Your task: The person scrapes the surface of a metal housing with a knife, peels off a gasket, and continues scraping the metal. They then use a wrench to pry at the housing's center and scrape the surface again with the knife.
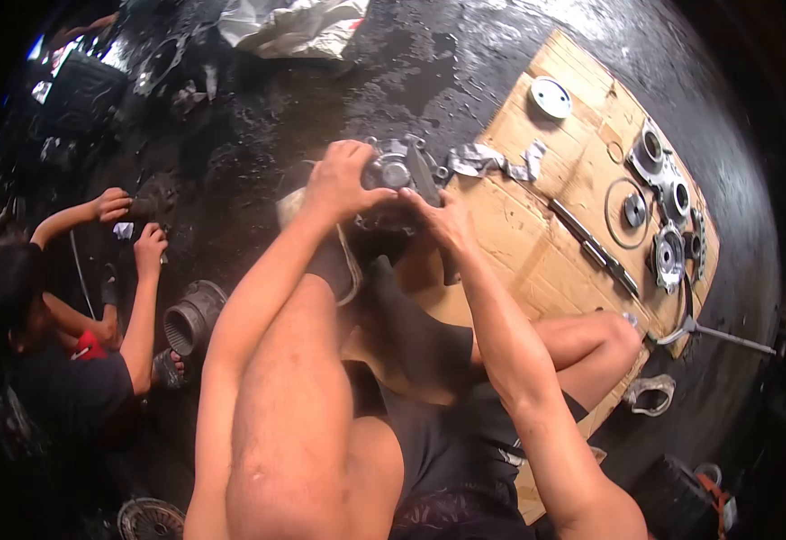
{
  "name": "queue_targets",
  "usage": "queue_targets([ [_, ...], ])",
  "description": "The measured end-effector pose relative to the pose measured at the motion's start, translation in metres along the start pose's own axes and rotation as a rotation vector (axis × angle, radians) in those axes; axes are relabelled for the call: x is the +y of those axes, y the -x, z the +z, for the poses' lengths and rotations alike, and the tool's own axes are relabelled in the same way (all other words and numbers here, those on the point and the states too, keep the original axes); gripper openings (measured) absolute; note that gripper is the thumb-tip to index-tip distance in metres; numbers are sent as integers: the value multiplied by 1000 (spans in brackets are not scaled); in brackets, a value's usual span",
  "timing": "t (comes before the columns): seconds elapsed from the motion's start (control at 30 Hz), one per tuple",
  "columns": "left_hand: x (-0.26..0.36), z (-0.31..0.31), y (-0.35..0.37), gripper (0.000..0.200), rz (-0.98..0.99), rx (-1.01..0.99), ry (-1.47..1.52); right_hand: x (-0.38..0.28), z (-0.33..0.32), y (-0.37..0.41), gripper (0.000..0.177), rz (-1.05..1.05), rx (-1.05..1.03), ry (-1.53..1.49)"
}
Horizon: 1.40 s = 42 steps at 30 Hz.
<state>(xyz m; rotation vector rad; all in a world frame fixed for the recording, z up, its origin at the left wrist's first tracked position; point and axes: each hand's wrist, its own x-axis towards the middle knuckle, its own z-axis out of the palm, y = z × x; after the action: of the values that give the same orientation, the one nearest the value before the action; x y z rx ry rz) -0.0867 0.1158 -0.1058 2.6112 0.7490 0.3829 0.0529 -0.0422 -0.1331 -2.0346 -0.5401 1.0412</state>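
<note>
Out in front of my knees, a grey metal housing (395, 168) with a round raised centre and bolt lugs is held between my two hands. My left hand (343, 180) wraps its left side, thumb pointing inward across the near edge. On the opposite side, my right hand (442, 216) grips the lower right edge, thumb against the front. A dark flat piece (422, 171) slants along the housing's right side, just above my right fingers. Crumpled foil-like scrap (492, 162) lies right of the housing, on the cardboard's edge.
On the cardboard sheet (537, 234) lie a round disc (551, 97), a long shaft (593, 247), a ring and several metal castings (668, 256). A T-handled tool (726, 337) crosses its right edge. At left, another person (69, 360) handles a dark part near a ribbed cylinder (193, 317).
</note>
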Motion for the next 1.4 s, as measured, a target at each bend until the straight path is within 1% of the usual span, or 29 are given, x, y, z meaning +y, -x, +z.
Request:
queue_targets([
  [0.07, -1, -2, -2, 58, -2, -11, 15, -6, -2, 2, 70, 33, -44, -17],
  [0.2, 3, -3, -1, 58, 3, -8, 26, -6, -2, 2, 71, 41, -49, 41],
  [0.27, 2, -2, -1, 59, 8, -3, 15, -7, -3, 5, 72, 15, 10, 172],
  [0.3, 2, -2, -1, 59, 12, 2, 2, -3, -1, 1, 72, 17, 9, 173],
  [0.37, 4, -3, -2, 60, 2, -1, 8, 12, 3, -10, 71, 32, 15, 56],
  [0.4, 4, -3, -1, 61, -6, -4, 10, 8, 0, -6, 71, 35, 15, 57],
  [0.47, 2, -2, -2, 62, 8, 2, -8, -1, -5, 1, 69, -45, -54, 142],
  [0.5, 3, -3, -2, 62, 20, 7, -28, 3, -3, 0, 69, -41, -54, 142],
  [0.57, 4, -4, -2, 62, 9, -9, -23, 9, 1, -3, 82, -67, 74, 235],
  [0.6, 4, -4, -2, 62, -4, -19, -22, 7, -1, -4, 82, -66, 75, 237],
  [0.67, 5, -5, -2, 62, 4, -19, -20, 1, -8, -8, 79, 92, -48, 29],
  [0.77, 6, -6, -3, 62, 6, -12, -12, 5, -8, -9, 77, 65, -82, -61],
  [1.0, 5, -4, -2, 63, 5, -6, 17, 2, -19, -21, 73, 46, -93, 67],
  [1.07, 4, -4, -3, 63, 6, -4, 16, -3, -23, -18, 73, 99, -165, 59],
  [1.2, 5, -5, -3, 64, 14, 4, 14, 0, -22, -16, 74, 102, -129, 90],
  [1.27, 4, -5, -3, 64, 15, 6, 16, 2, -21, -12, 73, 52, -101, 98],
  [1.4, 3, -4, -3, 65, 11, -4, -1, 1, -22, -11, 72, 70, -105, 80],
])
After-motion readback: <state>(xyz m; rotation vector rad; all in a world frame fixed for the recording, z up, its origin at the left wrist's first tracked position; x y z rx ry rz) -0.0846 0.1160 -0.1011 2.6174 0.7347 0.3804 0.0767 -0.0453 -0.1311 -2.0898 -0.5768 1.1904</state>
